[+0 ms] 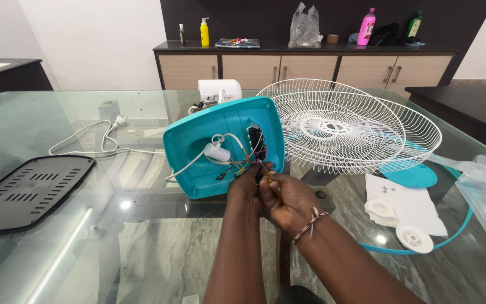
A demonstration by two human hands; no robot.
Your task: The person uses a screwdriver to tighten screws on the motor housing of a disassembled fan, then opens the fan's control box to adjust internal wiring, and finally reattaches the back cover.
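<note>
Carefully now: I see the teal fan base (223,146) tipped up on the glass table (57,242), my left hand (246,188) pinching its coloured wires (243,163), my right hand (288,200) gripping a screwdriver (270,179). A slip could tear a wire, or topple the base.

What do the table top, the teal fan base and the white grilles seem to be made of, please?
Table top: glass, glossy; the frame beneath shows through.
Fan base: likely moulded plastic, smooth with a slight sheen.
Grilles: thin wire, probably white-coated metal.
</note>
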